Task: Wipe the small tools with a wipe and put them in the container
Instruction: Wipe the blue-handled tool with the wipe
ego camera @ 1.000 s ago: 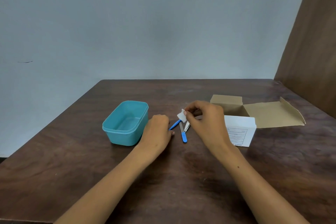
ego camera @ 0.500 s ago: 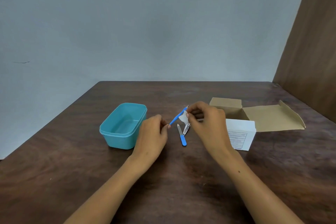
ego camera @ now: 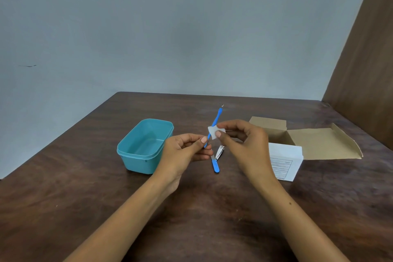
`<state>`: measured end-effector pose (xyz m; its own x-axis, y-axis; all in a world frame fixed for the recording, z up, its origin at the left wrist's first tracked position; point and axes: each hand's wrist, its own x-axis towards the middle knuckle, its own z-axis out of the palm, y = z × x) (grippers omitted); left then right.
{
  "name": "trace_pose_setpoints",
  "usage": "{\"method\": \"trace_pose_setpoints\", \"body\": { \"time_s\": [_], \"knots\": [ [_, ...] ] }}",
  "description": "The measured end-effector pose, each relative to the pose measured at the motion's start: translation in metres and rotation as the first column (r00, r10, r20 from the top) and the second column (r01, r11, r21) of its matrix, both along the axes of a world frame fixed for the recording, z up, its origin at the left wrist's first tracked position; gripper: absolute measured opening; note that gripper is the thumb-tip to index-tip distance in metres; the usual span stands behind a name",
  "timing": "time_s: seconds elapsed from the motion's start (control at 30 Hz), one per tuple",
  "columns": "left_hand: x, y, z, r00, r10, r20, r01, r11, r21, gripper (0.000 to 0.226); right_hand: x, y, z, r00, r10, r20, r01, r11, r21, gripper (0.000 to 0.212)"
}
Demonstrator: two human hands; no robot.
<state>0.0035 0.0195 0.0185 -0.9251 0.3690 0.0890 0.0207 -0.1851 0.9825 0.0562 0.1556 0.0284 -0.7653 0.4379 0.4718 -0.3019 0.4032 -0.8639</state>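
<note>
My left hand (ego camera: 182, 151) pinches the lower end of a thin blue-handled tool (ego camera: 215, 122), tilted up and away; its tiny metal tip is too small to make out. My right hand (ego camera: 244, 144) pinches a small white wipe (ego camera: 213, 132) around the shaft. A blue-handled file (ego camera: 215, 165), partly hidden by fingers, and metal nail clippers (ego camera: 219, 152) lie on the dark wood-grain table (ego camera: 85, 187). Smooth teal plastic container (ego camera: 144, 147) sits left; open cardboard box (ego camera: 297, 144) right, label unreadable.

Hands: two, left hand (ego camera: 182, 151) and right hand (ego camera: 244, 144)
Small tools: three, blue stick tool (ego camera: 215, 120), blue file (ego camera: 215, 165), nail clipper (ego camera: 219, 152)
Wipe (ego camera: 213, 132): one
Blue container (ego camera: 127, 151): one
Open box (ego camera: 285, 155): one
Table (ego camera: 63, 187): one
</note>
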Motion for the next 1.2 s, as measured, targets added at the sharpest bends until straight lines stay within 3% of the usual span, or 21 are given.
{"method": "trace_pose_setpoints", "body": {
  "time_s": [0.17, 0.37, 0.6, 0.93, 1.1, 1.2],
  "knots": [
    [0.002, 0.001, 0.000, 0.995, -0.023, -0.098, 0.026, 0.999, 0.023, 0.013, 0.000, -0.007, -0.002, 0.999, 0.046, -0.017, -0.048, 0.976, -0.211, 0.010],
    [0.002, 0.002, -0.003, 0.985, -0.033, -0.167, 0.033, 0.999, -0.006, 0.015, 0.004, -0.010, -0.001, 0.988, 0.158, 0.005, -0.138, 0.878, -0.458, 0.016],
    [0.000, 0.001, -0.006, 0.975, -0.022, -0.223, 0.008, 0.998, -0.063, 0.013, 0.003, -0.015, -0.003, 0.981, 0.145, 0.129, -0.070, 0.885, -0.461, 0.016],
    [0.002, -0.001, -0.002, 0.954, -0.072, -0.290, 0.054, 0.996, -0.068, 0.009, 0.007, -0.015, 0.002, 0.999, 0.048, -0.008, -0.045, 0.843, -0.535, 0.038],
    [0.000, -0.005, 0.000, 0.955, -0.081, -0.284, 0.043, 0.990, -0.137, 0.009, 0.007, -0.014, 0.003, 0.997, 0.070, 0.014, -0.058, 0.909, -0.412, 0.036],
    [-0.002, -0.005, 0.000, 0.945, -0.014, -0.326, -0.059, 0.975, -0.213, 0.012, 0.005, -0.010, 0.002, 0.996, 0.068, 0.049, -0.048, 0.945, -0.324, 0.035]
  ]
}}
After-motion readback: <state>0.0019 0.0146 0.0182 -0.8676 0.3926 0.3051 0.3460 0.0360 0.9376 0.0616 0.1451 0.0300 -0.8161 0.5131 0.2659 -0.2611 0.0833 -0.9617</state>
